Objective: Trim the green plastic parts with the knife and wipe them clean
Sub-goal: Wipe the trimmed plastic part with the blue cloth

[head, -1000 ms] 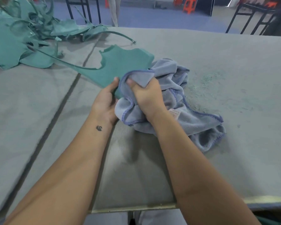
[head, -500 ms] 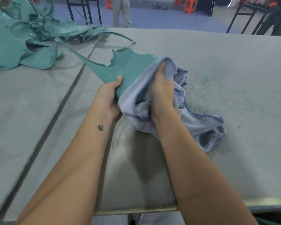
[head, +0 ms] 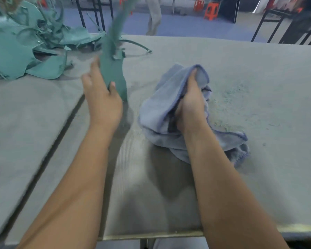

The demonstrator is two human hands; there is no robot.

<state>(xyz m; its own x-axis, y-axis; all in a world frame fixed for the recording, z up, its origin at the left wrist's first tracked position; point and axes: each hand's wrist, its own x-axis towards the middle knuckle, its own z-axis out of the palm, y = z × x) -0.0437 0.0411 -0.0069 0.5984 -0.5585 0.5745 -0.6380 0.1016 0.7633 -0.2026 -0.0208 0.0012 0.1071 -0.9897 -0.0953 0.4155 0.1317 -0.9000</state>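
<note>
My left hand (head: 102, 97) grips the lower end of a green plastic part (head: 113, 69). The part stands nearly upright off the table, and its blurred thin tail reaches toward the top of the view. To its right, my right hand (head: 191, 103) is closed on a crumpled blue-grey cloth (head: 160, 123) that rests on the grey table (head: 258, 78). The cloth and the green part are apart. No knife is in view.
A heap of green plastic parts (head: 25, 45) and thin offcuts lies at the back left. Fine green shavings (head: 232, 99) are scattered right of the cloth. A dark seam (head: 57, 139) runs down the table on the left. Behind the table stand chairs, orange stools and a person.
The green part lay flat under the cloth; my left hand has lifted and swung it upright to the left. My right hand drew the cloth off it and stays on the table.
</note>
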